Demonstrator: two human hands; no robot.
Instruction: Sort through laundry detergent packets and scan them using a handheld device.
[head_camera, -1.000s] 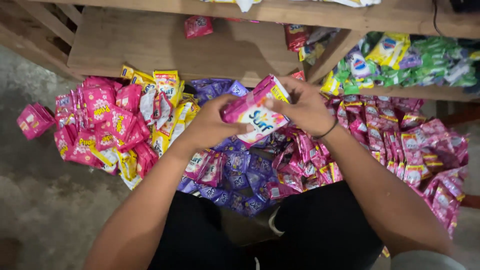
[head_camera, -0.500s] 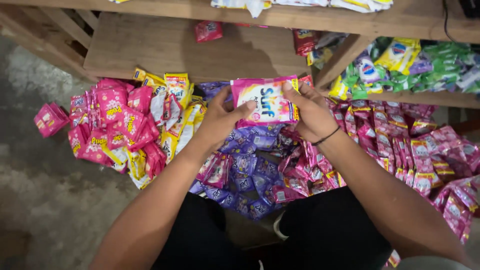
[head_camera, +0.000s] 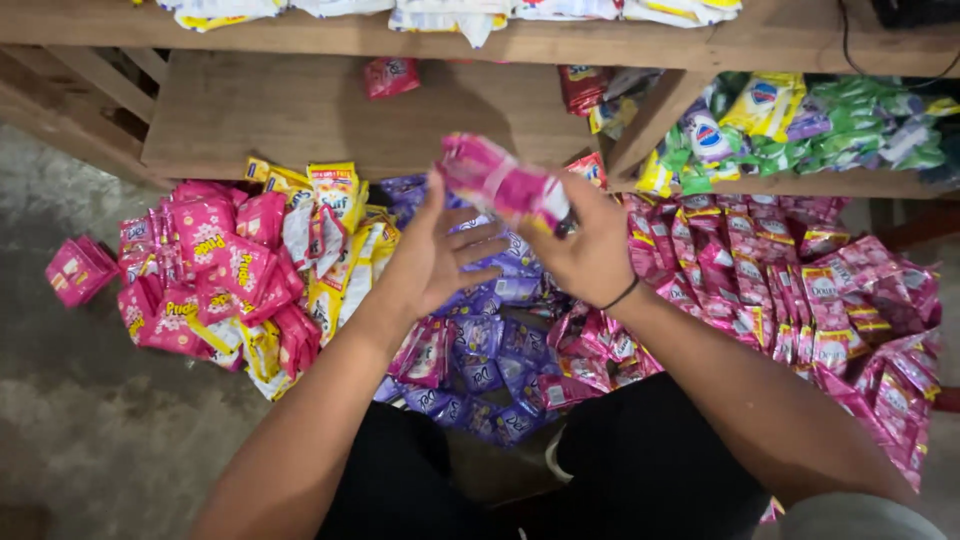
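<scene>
My right hand (head_camera: 590, 250) grips a folded stack of pink sachets (head_camera: 500, 182), blurred by motion, held up in front of a low wooden shelf (head_camera: 300, 110). My left hand (head_camera: 435, 250) is beside it with the fingers spread and holds nothing, its fingertips just under the stack. Below both hands a heap of purple sachets (head_camera: 480, 350) lies on the floor.
Pink and yellow sachet strips (head_camera: 230, 270) are piled at the left, pink ones (head_camera: 800, 290) at the right. A lone pink packet (head_camera: 78, 270) lies far left. Green and yellow packets (head_camera: 800, 125) fill the right shelf. Bare concrete floor (head_camera: 90, 430) shows at the left.
The pink stack has gone up and forward toward the shelf. My left hand has let go of it and opened; only the right hand keeps hold.
</scene>
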